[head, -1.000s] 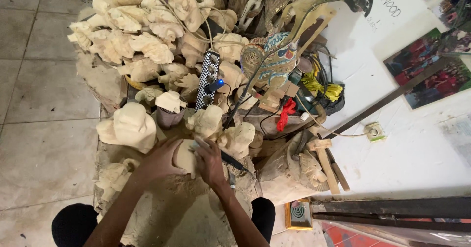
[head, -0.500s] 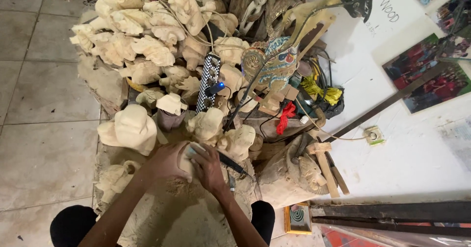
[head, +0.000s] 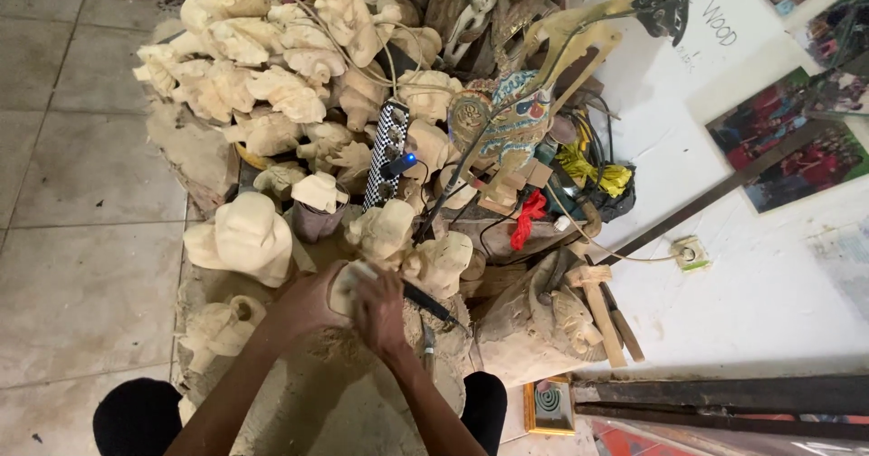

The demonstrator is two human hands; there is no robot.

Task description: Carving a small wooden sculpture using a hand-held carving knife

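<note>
While my left hand (head: 303,304) cups the pale wood carving (head: 348,281) in a closed grip, my right hand (head: 380,309) is wrapped around a dark-handled tool (head: 425,300) pressed to its face. Since a second ago the right grip has slid slightly across the piece, so cutting seems under way. Just beyond the grip stand unfinished carved figures (head: 412,243); a wooden mallet (head: 597,297) lies well to its right.

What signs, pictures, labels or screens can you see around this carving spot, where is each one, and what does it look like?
White sign: upper right on the wall, pale board with dark hand lettering.
Photo prints: right edge, rectangular, red and green scenes.
Small framed picture: on the floor at bottom centre, yellow frame, dark spiral pattern.
Wall socket: right of the carvings, small pale square.
No screens or packages in view.
</note>
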